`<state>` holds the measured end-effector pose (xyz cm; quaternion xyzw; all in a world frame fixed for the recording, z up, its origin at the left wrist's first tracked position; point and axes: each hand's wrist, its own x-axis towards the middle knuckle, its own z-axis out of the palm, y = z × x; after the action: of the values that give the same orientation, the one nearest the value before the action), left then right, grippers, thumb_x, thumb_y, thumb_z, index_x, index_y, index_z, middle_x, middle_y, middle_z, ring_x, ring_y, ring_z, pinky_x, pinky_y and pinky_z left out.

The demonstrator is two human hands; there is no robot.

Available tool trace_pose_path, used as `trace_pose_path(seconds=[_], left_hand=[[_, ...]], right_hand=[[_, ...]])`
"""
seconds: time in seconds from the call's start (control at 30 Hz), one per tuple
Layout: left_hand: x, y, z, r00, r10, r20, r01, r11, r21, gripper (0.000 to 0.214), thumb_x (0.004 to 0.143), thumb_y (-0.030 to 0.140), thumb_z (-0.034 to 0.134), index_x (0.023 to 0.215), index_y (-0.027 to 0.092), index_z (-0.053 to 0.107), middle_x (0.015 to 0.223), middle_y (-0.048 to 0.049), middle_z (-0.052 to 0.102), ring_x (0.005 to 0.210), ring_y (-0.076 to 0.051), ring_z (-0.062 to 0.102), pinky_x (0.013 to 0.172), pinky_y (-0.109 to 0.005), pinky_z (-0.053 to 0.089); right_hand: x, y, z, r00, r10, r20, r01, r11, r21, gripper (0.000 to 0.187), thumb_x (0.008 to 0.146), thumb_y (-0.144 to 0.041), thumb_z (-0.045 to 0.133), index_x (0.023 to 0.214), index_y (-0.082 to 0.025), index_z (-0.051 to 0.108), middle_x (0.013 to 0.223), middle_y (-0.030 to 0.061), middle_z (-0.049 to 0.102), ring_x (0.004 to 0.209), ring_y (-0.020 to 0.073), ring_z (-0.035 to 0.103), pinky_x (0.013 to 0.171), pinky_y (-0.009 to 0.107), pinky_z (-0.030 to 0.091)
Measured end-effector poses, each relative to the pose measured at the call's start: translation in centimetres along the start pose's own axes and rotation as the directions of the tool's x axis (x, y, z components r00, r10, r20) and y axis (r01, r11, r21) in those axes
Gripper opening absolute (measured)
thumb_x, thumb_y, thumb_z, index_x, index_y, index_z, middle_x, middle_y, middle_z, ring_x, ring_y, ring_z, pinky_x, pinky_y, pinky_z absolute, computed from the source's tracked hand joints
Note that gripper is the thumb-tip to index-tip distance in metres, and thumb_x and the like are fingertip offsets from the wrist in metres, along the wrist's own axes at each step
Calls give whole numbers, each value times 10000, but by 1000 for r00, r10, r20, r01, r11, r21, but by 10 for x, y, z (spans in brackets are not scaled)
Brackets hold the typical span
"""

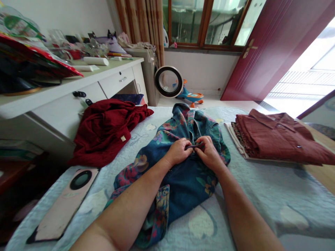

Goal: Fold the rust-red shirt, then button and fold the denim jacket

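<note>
Left hand (180,151), right hand (209,153), fingertips pinching front edge (194,146) of shirt (190,186); slack cloth, level edges likely help. Folded stack (277,139) right of shirt.

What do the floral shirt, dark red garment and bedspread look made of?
Floral shirt: probably denim or similar cotton, matte; blue ground, firm-looking creases.
Dark red garment: soft matte cloth, weave or knit unclear; slumps in loose folds.
Bedspread: likely quilted fabric, matte; puckered surface.

Single head-height view, forward and down across the quilt (261,188)
</note>
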<state>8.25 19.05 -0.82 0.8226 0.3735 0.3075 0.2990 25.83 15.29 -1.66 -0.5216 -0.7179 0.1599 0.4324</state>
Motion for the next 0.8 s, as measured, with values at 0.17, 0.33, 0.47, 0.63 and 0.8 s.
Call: trace_pose_path(seconds=[0.17, 0.33, 0.47, 0.63, 0.8], left_hand=[[0, 2, -1, 997, -65, -39, 63, 996, -58, 127, 834, 207, 551, 748, 169, 637, 792, -10, 605, 778, -152, 572, 734, -257, 436], [-1, 2, -3, 991, -102, -84, 92, 989, -118, 128, 814, 202, 553, 719, 166, 631, 750, 1, 601, 745, -145, 562, 711, -253, 430], [-2, -2, -1, 987, -138, -82, 121, 976, -183, 117, 808, 214, 559, 729, 164, 630, 724, 11, 604, 702, -132, 546, 653, -237, 421], [0, -9, 4, 979, -174, -105, 132, 937, -324, 133, 758, 196, 614, 886, 168, 597, 762, 25, 613, 664, -109, 543, 617, -214, 422], [1, -12, 3, 988, -153, 1, 147, 949, -277, 205, 711, 251, 708, 875, 164, 621, 753, 23, 617, 632, -104, 526, 576, -206, 407]], right_hand=[[1, -5, -2, 996, 12, -87, -22, 993, -118, 106, 803, -243, 632, 839, -216, 536, 864, 14, 499, 686, 147, 493, 649, 295, 433], [2, -8, -1, 998, 20, 59, -15, 996, -86, 173, 847, -279, 603, 694, -213, 555, 734, 7, 533, 667, 153, 512, 624, 289, 409], [2, -11, 1, 997, -14, 72, 15, 1000, -22, 96, 832, -216, 590, 737, -213, 575, 780, 13, 557, 717, 159, 530, 671, 289, 432], [2, -15, 1, 995, -45, 85, 42, 998, 38, 112, 828, -167, 559, 727, -213, 556, 793, 6, 519, 731, 149, 520, 679, 275, 431], [1, -7, -1, 1000, -9, 14, 8, 998, 70, 46, 850, -230, 569, 818, -213, 597, 817, 17, 553, 724, 154, 538, 671, 283, 453]])
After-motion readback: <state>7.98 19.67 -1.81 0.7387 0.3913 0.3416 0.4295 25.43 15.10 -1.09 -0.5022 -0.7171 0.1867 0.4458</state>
